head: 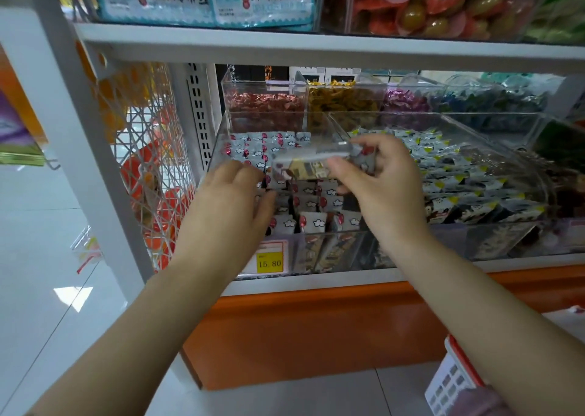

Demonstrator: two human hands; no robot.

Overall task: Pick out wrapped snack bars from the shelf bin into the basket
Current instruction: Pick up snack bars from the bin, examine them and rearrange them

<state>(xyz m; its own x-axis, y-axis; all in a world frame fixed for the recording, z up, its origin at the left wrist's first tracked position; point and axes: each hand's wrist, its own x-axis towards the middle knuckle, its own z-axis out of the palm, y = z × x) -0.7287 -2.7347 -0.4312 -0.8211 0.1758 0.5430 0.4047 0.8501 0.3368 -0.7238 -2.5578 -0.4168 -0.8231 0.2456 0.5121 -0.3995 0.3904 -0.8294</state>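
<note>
Right hand [376, 178] grasps snack bar [304, 164] | left hand [235, 194] released | tag [269, 259] "15.80"

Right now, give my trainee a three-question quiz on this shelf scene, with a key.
1. True or false: the right hand holds a snack bar.
2. Where is the left hand? A) in the clear bin B) on the basket C) on the top shelf
3. What number is on the yellow price tag?

Key: 1 true; 2 A; 3 15.80
</note>
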